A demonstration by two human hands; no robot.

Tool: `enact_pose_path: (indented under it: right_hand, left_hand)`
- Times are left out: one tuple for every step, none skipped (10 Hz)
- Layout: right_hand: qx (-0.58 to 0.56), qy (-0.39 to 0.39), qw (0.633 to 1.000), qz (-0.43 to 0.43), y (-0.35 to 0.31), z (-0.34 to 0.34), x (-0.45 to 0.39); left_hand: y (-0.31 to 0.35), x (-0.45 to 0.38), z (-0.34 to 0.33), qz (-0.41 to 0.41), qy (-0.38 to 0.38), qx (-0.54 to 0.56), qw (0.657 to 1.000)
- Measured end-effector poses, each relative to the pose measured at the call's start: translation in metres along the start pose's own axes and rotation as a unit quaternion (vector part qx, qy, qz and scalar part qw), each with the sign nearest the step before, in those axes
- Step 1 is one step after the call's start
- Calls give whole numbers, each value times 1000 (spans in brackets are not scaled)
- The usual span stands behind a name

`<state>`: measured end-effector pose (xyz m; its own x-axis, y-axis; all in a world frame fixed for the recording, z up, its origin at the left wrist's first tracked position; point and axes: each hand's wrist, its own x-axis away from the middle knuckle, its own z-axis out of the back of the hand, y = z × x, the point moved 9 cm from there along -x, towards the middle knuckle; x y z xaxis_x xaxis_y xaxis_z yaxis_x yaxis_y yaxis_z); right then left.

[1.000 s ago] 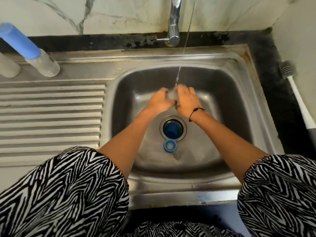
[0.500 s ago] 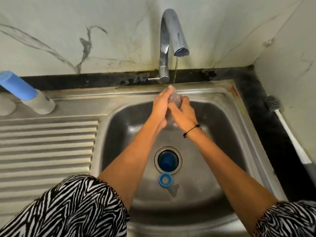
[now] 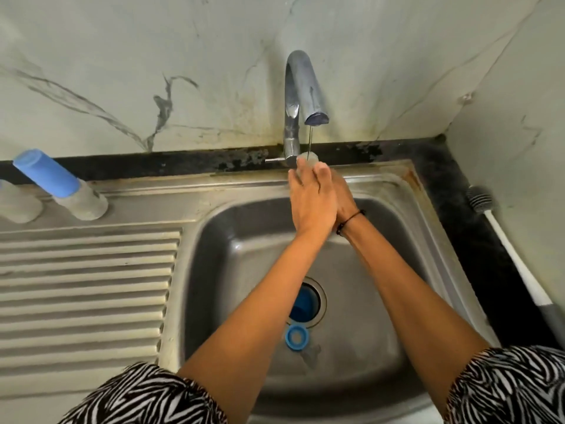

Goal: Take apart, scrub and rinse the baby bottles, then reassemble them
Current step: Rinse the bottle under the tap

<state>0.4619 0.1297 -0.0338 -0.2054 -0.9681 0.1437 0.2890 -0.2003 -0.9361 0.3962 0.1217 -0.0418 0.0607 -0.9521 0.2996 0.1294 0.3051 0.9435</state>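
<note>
Head view over steel sink (image 3: 406, 191). Small clear, cloudy piece, probably a bottle nipple (image 3: 308, 158), raised under tap (image 3: 301, 87) spout at back rim of sink, thin water stream (image 3: 310, 139) landing on it; only its rounded top showing above fingertips. Left hand (image 3: 310, 203) and right hand (image 3: 344, 198) pressed side by side, fingers extended upward around nipple; exact grip hidden, so pinch or cup cannot be told. Black cord on right wrist. Blue ring (image 3: 295, 337) flat on basin floor, just in front of drain (image 3: 305, 302). 1 blue-capped bottle (image 3: 61, 185) standing at back left of drainboard (image 3: 85, 286), with part of a 2nd pale piece at left edge. Brush (image 3: 513, 255) lying along right counter edge.
</note>
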Motion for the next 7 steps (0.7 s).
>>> enact_pose_path:
  right_hand:
    - [-61,5,998,-23,7,0,0]
    - [-90,4,996,-1,5,-11,22]
    - [-126,92,987,-24,1,5,15]
    - [-172,85,981,-35,-10,11,7]
    - [-154,92,984,-2,-24,14,18]
    - [-79,97,991,54,-38,7,15]
    - [-99,130,986,24,-35,9,18]
  left_hand:
    - [4,-45,12,58,-7,110,992]
    - [7,-53,13,148,-117,129,974]
    - [29,-42,17,33,-69,22,997]
    - [57,9,16,-207,-5,-110,972]
    - [42,36,8,-248,-71,-134,957]
    - [43,12,20,-199,-64,-67,976]
    - [45,-14,30,-86,-48,51,994]
